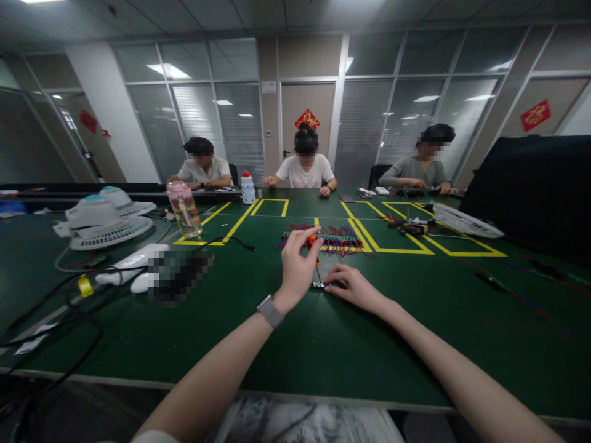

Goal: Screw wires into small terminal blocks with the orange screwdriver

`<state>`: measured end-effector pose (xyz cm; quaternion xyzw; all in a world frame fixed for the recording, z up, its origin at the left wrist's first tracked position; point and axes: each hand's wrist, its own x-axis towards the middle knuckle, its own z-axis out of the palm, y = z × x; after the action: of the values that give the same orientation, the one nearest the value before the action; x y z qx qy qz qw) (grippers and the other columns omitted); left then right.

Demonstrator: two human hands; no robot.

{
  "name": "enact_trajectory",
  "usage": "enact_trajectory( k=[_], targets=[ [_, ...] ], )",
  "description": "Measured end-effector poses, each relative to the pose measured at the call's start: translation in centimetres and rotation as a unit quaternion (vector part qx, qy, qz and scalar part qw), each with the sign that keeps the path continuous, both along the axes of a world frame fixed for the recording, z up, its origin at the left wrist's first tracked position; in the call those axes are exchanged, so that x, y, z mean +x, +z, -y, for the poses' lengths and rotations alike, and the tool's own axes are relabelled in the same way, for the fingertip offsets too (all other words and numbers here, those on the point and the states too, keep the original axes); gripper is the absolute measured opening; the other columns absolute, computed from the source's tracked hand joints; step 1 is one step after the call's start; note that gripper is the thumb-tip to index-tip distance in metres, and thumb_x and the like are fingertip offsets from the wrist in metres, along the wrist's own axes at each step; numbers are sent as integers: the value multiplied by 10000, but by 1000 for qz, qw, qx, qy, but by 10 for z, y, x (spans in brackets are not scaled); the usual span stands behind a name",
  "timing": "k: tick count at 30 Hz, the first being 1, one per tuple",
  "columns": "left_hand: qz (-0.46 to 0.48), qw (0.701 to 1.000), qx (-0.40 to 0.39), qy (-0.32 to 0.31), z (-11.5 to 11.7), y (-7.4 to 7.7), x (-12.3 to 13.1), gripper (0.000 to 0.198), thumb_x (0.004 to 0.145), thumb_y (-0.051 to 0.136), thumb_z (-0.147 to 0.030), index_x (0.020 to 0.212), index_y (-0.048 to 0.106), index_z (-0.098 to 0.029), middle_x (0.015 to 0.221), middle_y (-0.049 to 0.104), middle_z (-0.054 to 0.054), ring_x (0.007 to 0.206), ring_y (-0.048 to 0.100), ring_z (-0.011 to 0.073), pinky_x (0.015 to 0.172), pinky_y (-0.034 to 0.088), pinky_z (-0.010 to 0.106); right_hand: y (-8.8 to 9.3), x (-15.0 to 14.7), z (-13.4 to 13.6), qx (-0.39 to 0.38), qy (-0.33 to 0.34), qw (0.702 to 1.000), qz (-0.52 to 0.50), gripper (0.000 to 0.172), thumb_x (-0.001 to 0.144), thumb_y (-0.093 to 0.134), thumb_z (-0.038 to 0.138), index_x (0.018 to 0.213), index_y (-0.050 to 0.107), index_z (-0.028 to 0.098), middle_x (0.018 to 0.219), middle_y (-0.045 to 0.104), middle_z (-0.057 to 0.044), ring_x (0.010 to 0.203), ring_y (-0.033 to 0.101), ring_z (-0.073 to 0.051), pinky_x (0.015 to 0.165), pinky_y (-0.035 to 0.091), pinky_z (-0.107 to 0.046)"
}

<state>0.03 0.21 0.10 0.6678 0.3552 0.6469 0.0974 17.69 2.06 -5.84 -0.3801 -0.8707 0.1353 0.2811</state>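
Note:
My left hand (298,264), with a watch on its wrist, is closed around the orange handle of a screwdriver (317,271). The dark shaft points down, its tip at a small circuit board (317,285) on the green table. From the right, the fingers of my right hand (348,284) press on that board's end and hide part of it. Just beyond both hands lies a row of circuit boards (339,239) with many red and blue wires, partly covered by my left hand.
A pink-lidded bottle (185,208), a white fan (108,224) and a power strip (132,263) with black cables stand to the left. Pliers-like tools (413,226) and a white fan grille (466,220) lie at right. Three people sit across the table (277,363).

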Motion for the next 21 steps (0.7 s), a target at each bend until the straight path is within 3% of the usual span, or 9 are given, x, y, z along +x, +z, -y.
enact_trajectory(
  k=[3,8,12,16,21],
  targets=[
    [0,1000,-14,26,0,-1,-1,257,898,510,-298,1113,633,-232,1034,577,61,910,571,150,839,458,281,1,-1,1,0,-2,1000,-4,149,821,642,289,914,725,208,930,621,-59,862,594,-191,818,459,-309],
    [20,998,-42,-40,-7,-5,-1,361,954,358,-239,1284,506,-239,1159,606,74,1068,565,169,931,440,326,2,-1,2,-2,2,1000,-3,152,826,636,280,930,724,211,936,619,-59,869,592,-191,826,455,-314],
    [-3,998,-37,-48,-8,-3,-2,308,922,453,-256,1208,567,-233,1094,635,69,961,605,171,851,475,305,0,-1,2,0,-8,1000,-2,153,821,641,271,934,724,211,933,615,-61,877,586,-195,828,453,-320],
    [-26,999,-17,-8,-4,3,-4,191,844,596,-289,1013,656,-224,939,620,39,855,591,158,779,473,275,-1,-1,1,2,-13,1000,0,144,818,644,270,923,726,214,934,611,-61,882,582,-198,831,453,-321],
    [-7,999,-31,-5,-3,4,-4,285,937,413,-252,1135,616,-217,1086,602,67,1005,575,161,889,445,296,1,-1,2,1,-9,1000,-1,150,821,640,273,931,725,216,933,611,-59,880,586,-195,836,452,-319]
  ],
)
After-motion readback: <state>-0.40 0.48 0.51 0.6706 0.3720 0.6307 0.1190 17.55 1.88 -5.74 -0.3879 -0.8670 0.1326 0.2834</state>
